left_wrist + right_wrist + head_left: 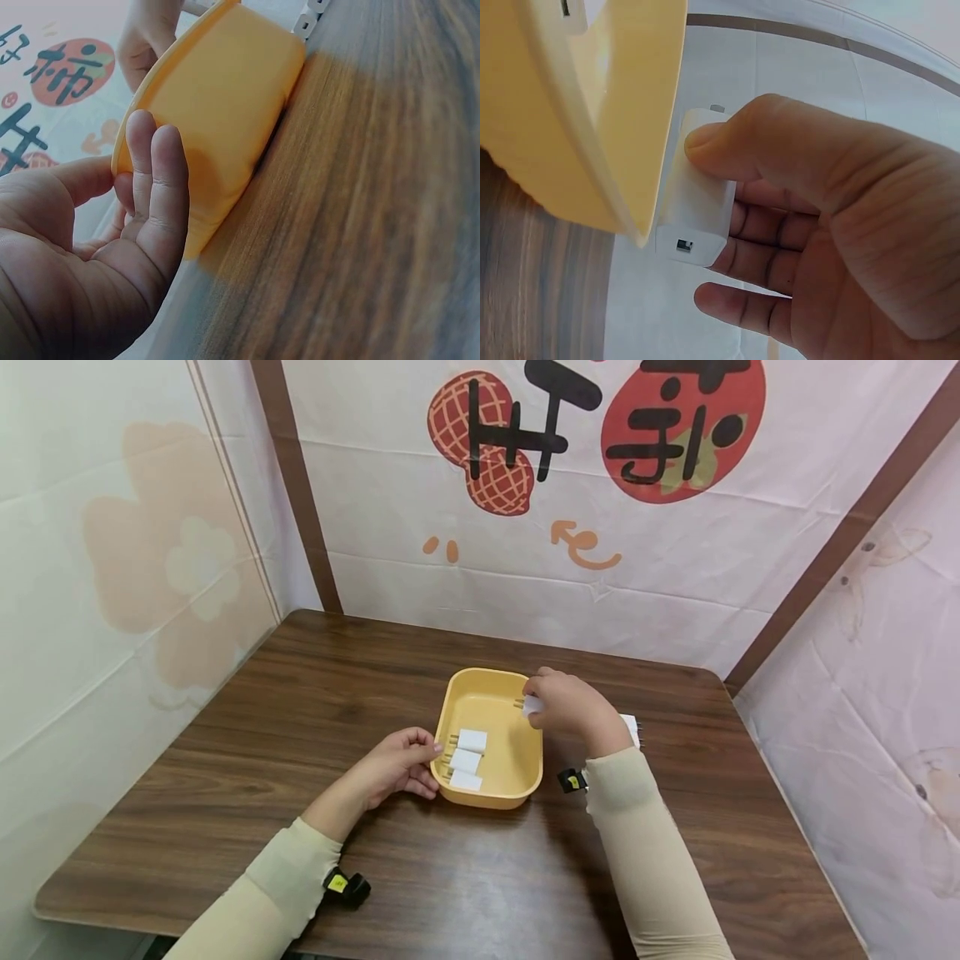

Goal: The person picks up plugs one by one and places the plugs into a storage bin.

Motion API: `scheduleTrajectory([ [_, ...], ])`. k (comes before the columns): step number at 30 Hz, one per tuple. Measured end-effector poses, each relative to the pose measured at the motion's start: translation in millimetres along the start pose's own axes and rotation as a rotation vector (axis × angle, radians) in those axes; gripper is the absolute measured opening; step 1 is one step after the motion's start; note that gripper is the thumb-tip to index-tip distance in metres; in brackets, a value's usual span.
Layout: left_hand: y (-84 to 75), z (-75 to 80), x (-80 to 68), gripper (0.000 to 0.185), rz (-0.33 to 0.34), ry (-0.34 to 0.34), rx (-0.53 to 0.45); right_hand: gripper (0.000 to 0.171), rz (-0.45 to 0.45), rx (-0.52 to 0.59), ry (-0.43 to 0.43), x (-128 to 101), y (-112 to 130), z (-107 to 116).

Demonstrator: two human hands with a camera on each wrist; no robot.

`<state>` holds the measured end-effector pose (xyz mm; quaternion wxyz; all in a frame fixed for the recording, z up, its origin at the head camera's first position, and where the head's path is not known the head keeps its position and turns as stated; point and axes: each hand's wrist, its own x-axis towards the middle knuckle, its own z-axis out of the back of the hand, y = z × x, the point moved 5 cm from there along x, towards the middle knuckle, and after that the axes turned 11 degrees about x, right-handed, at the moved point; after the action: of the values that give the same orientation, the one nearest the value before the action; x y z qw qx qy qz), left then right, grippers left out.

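A yellow plastic box [491, 799] sits on the table, with three white charger plugs [466, 761] lying in a column along its left side, prongs to the left. My left hand [402, 767] grips the box's left rim, its other fingers against the outer wall [225, 97]. Between thumb and fingers, my right hand [567, 703] pinches another white charger plug [694, 191] at the box's back right rim. Its USB port faces the right wrist camera, and a metal prong shows at the far end.
More white charger plugs [632, 727] lie on the table right of the box, partly hidden behind my right wrist. The brown wooden table [225, 793] is enclosed by printed white fabric walls [525, 585] at the back and both sides.
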<state>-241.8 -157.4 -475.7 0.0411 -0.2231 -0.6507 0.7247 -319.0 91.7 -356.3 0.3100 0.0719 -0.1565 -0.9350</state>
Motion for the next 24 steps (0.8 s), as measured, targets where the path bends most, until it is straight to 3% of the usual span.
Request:
scheduleTrajectory([
  [10,-0.8,0.8,-0.9,0.023,-0.006,-0.001,0.007,0.033,0.034,-0.023,-0.001,15.4,8.2,-6.8],
  [16,-0.5,-0.7,-0.7,0.022,0.010,0.006,0.006,0.031,0.013,-0.011,0.034,19.6,11.5,-12.2],
  [24,-1.1,1.5,0.3,0.023,0.001,0.004,0.006,0.028,0.013,-0.013,0.019,30.5,15.4,-15.8],
])
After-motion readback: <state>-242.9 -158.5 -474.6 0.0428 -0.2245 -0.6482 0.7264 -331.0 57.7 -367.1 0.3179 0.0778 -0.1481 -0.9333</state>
